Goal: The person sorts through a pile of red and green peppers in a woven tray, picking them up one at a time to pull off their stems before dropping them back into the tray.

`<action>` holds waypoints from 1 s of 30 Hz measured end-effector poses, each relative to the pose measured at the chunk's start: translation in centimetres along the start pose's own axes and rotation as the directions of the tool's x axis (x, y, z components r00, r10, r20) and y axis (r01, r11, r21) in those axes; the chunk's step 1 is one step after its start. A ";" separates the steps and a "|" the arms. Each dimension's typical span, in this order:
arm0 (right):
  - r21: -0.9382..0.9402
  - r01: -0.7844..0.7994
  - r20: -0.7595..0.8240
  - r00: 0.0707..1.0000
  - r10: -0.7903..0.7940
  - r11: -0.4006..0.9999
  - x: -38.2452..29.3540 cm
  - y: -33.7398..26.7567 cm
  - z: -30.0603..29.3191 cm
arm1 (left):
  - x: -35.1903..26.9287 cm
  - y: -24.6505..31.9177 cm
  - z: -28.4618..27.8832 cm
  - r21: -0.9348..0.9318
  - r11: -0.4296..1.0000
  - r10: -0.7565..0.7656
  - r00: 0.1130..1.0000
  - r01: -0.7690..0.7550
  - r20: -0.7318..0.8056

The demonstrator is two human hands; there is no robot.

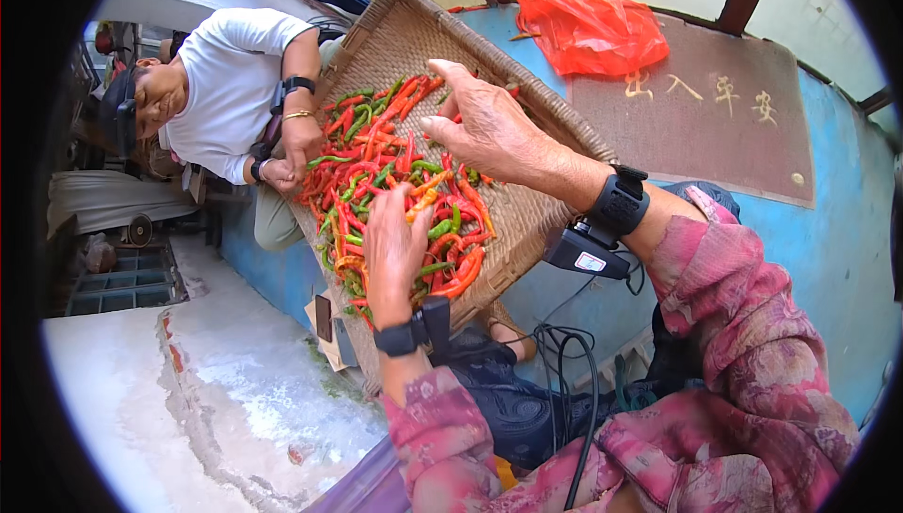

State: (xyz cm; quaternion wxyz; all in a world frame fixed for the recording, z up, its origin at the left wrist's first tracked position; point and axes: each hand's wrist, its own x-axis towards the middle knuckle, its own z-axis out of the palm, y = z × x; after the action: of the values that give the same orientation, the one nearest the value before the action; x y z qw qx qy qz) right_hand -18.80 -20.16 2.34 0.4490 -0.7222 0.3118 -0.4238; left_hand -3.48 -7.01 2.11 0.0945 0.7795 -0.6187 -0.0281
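Note:
A large rectangular woven bamboo tray (403,44) holds a heap of chili peppers (384,133), mostly red, with green and orange ones among them. My left hand (396,241) rests on the near part of the heap, fingertips down beside an orange-yellow chili (425,201). Whether it grips any pepper is hidden by the hand itself. Over the tray's right side hovers my right hand (487,125), its thumb and forefinger spread apart and nothing visible between them. Both my wrists carry black strapped devices.
Across the tray sits another person (233,83), both hands close together at its left edge. A red plastic bag (592,32) lies on a brown doormat (695,111) bearing writing. Black cables (564,344) hang by my lap. A phone (323,317) lies below the tray's left edge.

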 end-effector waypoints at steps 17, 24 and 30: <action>0.153 0.153 -0.139 0.981 -0.132 0.976 -0.7 -1.8 -1.4 | 8.6 -4.3 6.6 0.415 0.906 -0.238 0.913 0.085 0.331; 0.114 0.166 -0.064 0.985 -0.159 0.980 -0.7 -1.0 -1.4 | 3.7 -2.1 -0.2 -0.359 0.933 -0.052 0.977 -0.026 -0.207; -0.012 0.164 0.062 0.985 -0.163 0.986 -1.7 -1.0 0.3 | -0.8 -1.9 0.4 -0.805 0.588 -0.463 0.784 -0.077 -0.414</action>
State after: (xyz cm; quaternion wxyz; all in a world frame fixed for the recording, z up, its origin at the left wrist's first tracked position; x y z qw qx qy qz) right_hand -19.18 -18.25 2.63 0.4158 -0.7617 0.2411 -0.4345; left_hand -1.94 -5.88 1.29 0.6082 0.6904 -0.3862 -0.0658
